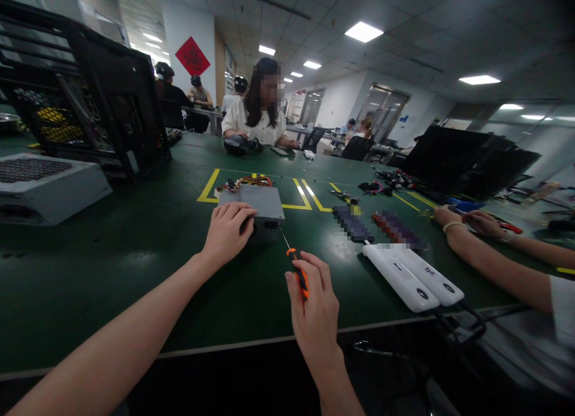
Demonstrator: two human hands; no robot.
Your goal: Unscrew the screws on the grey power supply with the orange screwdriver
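A grey metal computer power supply (263, 199) rests on the green table, with a bundle of coloured cables (251, 181) at its far side. My left hand (229, 229) grips the power supply's near left edge, its fingers over the top and the near face. In my right hand (317, 293) is a screwdriver (298, 271) with an orange and black handle. Its thin shaft points up and left, and the tip is at the near right corner of the power supply. Whether the tip sits in a screw is too small to tell.
An open black computer case (85, 86) and another grey power supply (49, 185) stand at left. Two white power banks (411, 275) and two phones (353, 223) lie at right. Beyond them are a co-worker's hands (467, 219) and a dark monitor (462, 161). Another person sits opposite.
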